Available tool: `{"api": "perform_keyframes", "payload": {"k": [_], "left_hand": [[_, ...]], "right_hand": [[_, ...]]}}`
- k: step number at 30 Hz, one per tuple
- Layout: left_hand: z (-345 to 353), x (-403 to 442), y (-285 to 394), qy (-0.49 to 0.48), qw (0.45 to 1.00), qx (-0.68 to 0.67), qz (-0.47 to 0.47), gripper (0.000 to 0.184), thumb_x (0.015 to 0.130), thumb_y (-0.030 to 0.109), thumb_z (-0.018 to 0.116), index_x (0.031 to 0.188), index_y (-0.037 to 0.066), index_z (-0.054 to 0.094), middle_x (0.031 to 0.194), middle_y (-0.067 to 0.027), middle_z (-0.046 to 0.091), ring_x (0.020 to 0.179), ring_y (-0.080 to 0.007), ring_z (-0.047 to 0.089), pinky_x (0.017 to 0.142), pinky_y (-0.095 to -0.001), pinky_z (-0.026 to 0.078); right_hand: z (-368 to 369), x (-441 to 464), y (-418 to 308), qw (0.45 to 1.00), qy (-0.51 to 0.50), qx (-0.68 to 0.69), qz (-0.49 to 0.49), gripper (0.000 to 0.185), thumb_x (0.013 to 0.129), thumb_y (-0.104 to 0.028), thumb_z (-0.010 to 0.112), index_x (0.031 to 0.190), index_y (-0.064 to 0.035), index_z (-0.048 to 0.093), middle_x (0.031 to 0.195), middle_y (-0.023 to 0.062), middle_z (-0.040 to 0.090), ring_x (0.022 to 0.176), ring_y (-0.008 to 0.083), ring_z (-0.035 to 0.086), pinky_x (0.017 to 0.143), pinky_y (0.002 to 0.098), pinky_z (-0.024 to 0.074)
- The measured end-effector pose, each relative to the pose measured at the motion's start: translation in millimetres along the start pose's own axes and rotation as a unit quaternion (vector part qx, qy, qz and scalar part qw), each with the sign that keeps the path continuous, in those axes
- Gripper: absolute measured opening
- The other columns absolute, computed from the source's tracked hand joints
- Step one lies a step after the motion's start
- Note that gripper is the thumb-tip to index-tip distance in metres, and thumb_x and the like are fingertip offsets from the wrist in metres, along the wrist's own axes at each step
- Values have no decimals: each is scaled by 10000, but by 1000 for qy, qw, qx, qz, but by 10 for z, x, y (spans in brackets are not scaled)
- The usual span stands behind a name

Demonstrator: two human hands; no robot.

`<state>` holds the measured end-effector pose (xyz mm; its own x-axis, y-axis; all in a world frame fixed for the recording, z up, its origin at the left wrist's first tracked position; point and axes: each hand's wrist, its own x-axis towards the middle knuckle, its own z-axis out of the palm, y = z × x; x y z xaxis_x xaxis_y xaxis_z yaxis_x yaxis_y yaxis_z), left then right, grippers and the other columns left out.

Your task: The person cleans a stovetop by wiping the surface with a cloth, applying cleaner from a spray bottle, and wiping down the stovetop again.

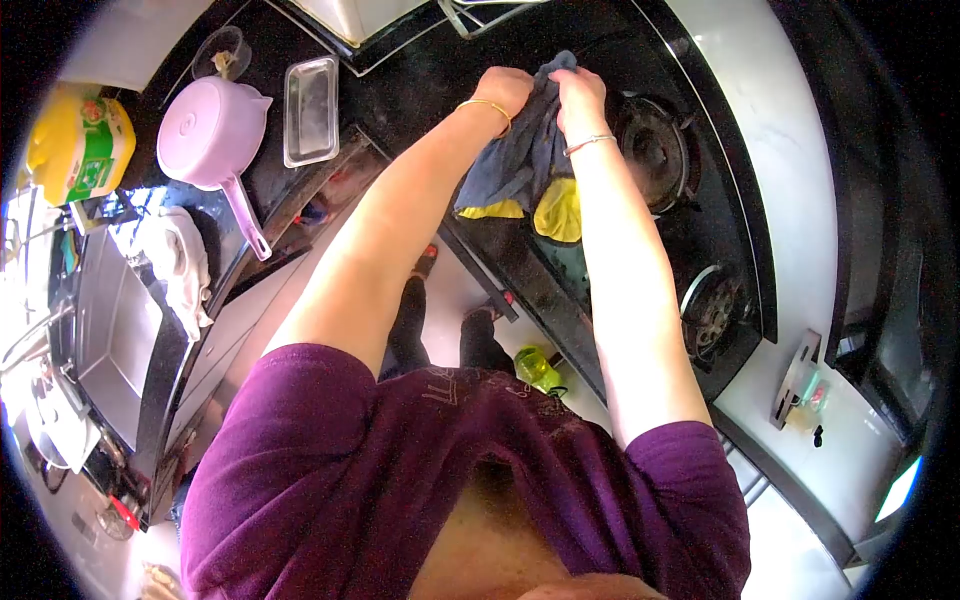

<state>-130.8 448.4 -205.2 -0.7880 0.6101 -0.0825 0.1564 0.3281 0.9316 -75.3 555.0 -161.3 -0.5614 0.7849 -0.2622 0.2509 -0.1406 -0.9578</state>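
A dark grey-blue cloth with yellow parts (499, 180) hangs bunched between my two hands over the black counter (400, 95), left of a gas burner. My left hand (506, 90), with a yellow bangle at the wrist, is closed on the cloth's upper left part. On the upper right, my right hand (581, 97) pinches the gathered top of the cloth between thumb and fingers. The two hands are close together, with a twist of cloth standing up between them. The cloth's lower end spreads toward the counter's front edge.
Gas burners (655, 150) lie to the right. At the left are an upturned pink pan (212, 133), a clear tray (311, 110), a yellow container (80, 145), a sink (120, 330) and a white cloth (180, 265). A green object (538, 370) is on the floor.
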Motion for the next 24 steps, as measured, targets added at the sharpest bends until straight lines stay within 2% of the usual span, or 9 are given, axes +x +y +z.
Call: {"api": "perform_keyframes", "payload": {"k": [2, 4, 8, 10, 16, 18, 20, 22, 24], "left_hand": [[-32, -40, 97, -3, 1000, -4, -14, 236, 814, 181, 598, 977, 88, 739, 1019, -152, 697, 990, -304, 655, 874, -347, 495], [-42, -99, 159, -4, 984, -131, -117, 244, 819, 192, 592, 986, 94, 739, 1037, -140, 696, 1002, -300, 650, 876, -347, 494], [-114, -141, 182, -4, 999, -25, -38, 247, 827, 197, 583, 992, 98, 739, 1039, -135, 698, 996, -299, 651, 876, -349, 494], [-120, -137, 132, -40, 999, -11, -13, 247, 830, 194, 581, 987, 83, 736, 1033, -151, 696, 981, -306, 655, 870, -351, 495], [-3, -75, -72, -23, 999, -43, -3, 251, 823, 200, 599, 977, 47, 726, 1007, -181, 692, 962, -326, 656, 855, -351, 497], [6, -58, -54, -20, 999, -35, -13, 253, 822, 202, 605, 977, 40, 722, 1000, -184, 692, 959, -330, 656, 853, -351, 497], [12, -50, -84, 11, 1000, -26, 14, 251, 820, 203, 610, 975, 39, 722, 997, -182, 693, 959, -332, 656, 857, -351, 496], [-3, -34, -94, 7, 999, -27, 16, 248, 818, 204, 618, 974, 42, 723, 993, -182, 694, 958, -328, 657, 859, -350, 495], [-32, -78, -25, -10, 1000, -28, 8, 245, 818, 204, 623, 974, 46, 725, 990, -181, 695, 958, -322, 659, 860, -350, 495]], "right_hand": [[-17, 35, 46, 999, 2, 45, -16, 112, 727, 44, 647, 835, 66, 631, 828, 122, 650, 757, 214, 607, 692, 353, 479], [-40, 49, 51, 998, 11, 60, -18, 114, 720, 41, 649, 829, 66, 621, 816, 108, 639, 746, 205, 599, 689, 341, 476], [49, 72, 33, 988, 101, 102, -53, 161, 697, 30, 666, 839, 65, 596, 788, 82, 607, 725, 180, 567, 677, 315, 461], [0, 188, 3, 990, 80, 110, -41, 219, 692, 23, 684, 881, 77, 587, 818, 97, 598, 741, 167, 544, 669, 328, 450], [73, 638, 300, 979, 176, -11, -105, 360, 717, -30, 737, 1001, 118, 574, 924, 146, 622, 810, 214, 588, 715, 360, 483], [72, 472, 167, 977, 147, -125, -88, 466, 705, -54, 774, 1069, 137, 555, 993, 195, 634, 864, 243, 609, 736, 363, 492], [80, 330, 48, 986, 123, -105, -44, 463, 713, -80, 785, 1070, 129, 575, 1024, 203, 650, 889, 244, 624, 755, 353, 495], [7, 107, -160, 992, -45, -48, 106, 374, 746, -73, 752, 1043, 101, 607, 1013, 173, 664, 864, 237, 634, 754, 360, 503], [-52, 34, -177, 991, -42, -25, 123, 278, 776, -64, 733, 1002, 66, 639, 988, 144, 674, 839, 233, 643, 752, 372, 510]]}}
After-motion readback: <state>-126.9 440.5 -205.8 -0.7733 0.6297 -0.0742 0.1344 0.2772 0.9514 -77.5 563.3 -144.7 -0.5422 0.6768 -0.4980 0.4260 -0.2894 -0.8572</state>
